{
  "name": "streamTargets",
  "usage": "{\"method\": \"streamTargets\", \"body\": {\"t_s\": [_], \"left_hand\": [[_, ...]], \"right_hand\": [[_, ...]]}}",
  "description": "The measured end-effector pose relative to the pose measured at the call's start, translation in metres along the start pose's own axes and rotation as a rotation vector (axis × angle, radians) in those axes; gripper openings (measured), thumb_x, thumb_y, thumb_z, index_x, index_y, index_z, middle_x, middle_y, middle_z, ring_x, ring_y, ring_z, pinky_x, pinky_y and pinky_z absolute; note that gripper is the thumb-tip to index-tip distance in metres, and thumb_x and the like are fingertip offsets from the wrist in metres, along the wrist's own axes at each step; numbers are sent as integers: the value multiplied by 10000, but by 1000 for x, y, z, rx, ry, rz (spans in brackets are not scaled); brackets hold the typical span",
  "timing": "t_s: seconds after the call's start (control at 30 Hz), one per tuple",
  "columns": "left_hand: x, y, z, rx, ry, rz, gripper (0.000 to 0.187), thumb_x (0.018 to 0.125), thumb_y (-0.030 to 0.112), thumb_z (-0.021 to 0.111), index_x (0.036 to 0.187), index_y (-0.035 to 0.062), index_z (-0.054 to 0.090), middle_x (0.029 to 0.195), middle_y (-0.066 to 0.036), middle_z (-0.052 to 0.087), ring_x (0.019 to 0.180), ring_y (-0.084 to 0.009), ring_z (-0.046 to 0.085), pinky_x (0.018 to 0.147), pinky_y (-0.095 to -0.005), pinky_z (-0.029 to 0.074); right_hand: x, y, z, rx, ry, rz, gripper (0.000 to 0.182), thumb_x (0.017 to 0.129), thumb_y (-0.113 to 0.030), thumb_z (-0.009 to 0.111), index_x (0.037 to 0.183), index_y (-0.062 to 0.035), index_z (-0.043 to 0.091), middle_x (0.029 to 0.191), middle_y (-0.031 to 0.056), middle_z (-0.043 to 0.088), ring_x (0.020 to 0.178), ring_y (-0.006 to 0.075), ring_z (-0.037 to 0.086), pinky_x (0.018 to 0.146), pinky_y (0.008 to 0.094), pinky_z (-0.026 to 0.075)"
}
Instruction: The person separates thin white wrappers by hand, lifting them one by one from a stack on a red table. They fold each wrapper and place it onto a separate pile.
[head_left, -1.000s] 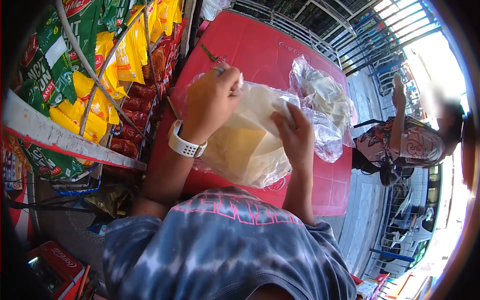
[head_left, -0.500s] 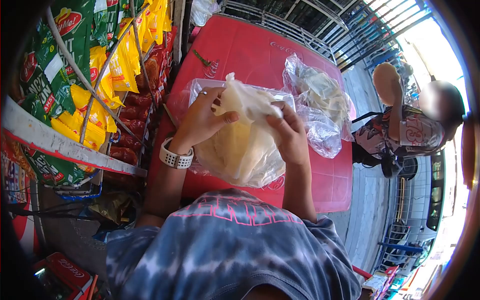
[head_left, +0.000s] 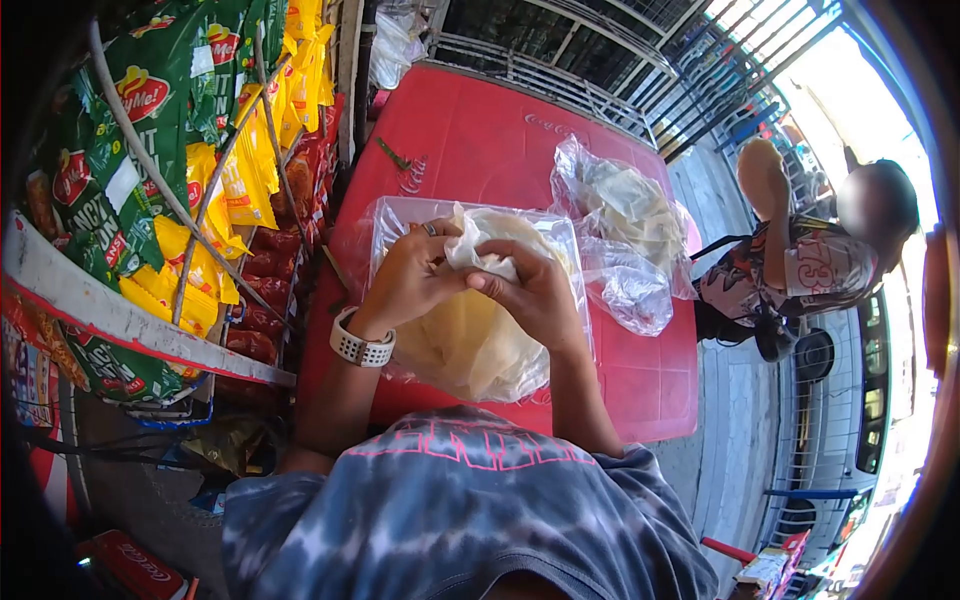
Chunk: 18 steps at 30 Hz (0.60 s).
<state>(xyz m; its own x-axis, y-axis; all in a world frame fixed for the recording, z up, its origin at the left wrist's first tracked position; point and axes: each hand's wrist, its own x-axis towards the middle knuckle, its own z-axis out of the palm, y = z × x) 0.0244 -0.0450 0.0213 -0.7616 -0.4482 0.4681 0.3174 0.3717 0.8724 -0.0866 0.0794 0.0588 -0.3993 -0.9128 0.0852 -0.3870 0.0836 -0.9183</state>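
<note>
My left hand (head_left: 415, 275), with a ring and a white watch, is closed on the left edge of a thin, pale wrapper sheet (head_left: 466, 250). Its other side is pinched between the thumb and fingers of my right hand (head_left: 535, 300). The sheet is bunched up between both hands. Just below lies a stack of similar pale yellowish wrappers (head_left: 470, 345) on clear plastic. Behind it a clear plastic tray (head_left: 395, 212) shows partly, its contents mostly hidden by my hands.
More pale sheets in a clear plastic bag (head_left: 625, 200) lie to the right on the red table (head_left: 470, 110). A green strip (head_left: 392, 152) is near the far left. Snack packs (head_left: 240, 170) hang behind a metal rack at left. A person (head_left: 835, 245) stands at right.
My hands have come closer together, with the right one moving left. The wrapper sheet, which was spread upward between them, is now gathered smaller. The view has shifted slightly.
</note>
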Motion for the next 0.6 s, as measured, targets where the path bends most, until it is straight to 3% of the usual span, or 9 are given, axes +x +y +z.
{"method": "streamTargets", "body": {"t_s": [0.03,0.13,0.23,0.33,0.43,0.53,0.6], "left_hand": [[0,2,-4,-30,-62,-18,208,720,209,676,783,20,615,810,-43,562,778,-141,553,650,-260,414],[-3,3,0,-165,-1,-26,213,745,189,656,694,-3,579,772,-17,531,722,-109,506,618,-234,382],[-8,-12,-10,-279,-40,-40,250,765,179,638,649,-17,535,726,-1,479,669,-81,437,594,-216,349],[-7,-8,-12,-153,62,-161,293,775,173,627,607,-21,485,697,3,442,628,-70,388,561,-227,338],[-10,-18,-12,-73,114,-81,297,783,170,615,608,-30,484,719,3,455,631,-63,405,543,-226,341],[-12,-15,-16,-115,91,-182,252,781,193,617,716,-23,504,741,0,460,620,-61,423,542,-216,361],[-12,-14,-16,-180,60,-241,288,765,232,639,826,-14,503,757,-10,464,629,-59,442,565,-202,380]], "right_hand": [[-1,-3,1,16,40,-61,291,752,-254,657,911,-18,594,722,41,574,661,80,506,603,243,420],[1,0,-2,104,15,-185,261,766,-229,643,898,-10,590,724,33,581,657,81,511,600,231,417],[1,0,-7,224,159,-93,205,813,-194,592,897,-8,575,745,33,587,685,70,517,610,204,415],[4,3,-12,336,243,-56,180,860,-184,524,917,-14,537,761,39,583,677,68,522,610,203,423],[7,5,-14,546,308,-55,187,893,-193,452,915,-14,501,786,38,577,669,92,541,612,215,439],[10,12,-16,859,388,61,183,899,-193,435,912,-24,505,796,36,575,684,99,547,633,223,445],[9,6,-13,895,364,118,171,904,-175,416,935,-32,505,832,40,563,705,96,544,625,225,451]]}}
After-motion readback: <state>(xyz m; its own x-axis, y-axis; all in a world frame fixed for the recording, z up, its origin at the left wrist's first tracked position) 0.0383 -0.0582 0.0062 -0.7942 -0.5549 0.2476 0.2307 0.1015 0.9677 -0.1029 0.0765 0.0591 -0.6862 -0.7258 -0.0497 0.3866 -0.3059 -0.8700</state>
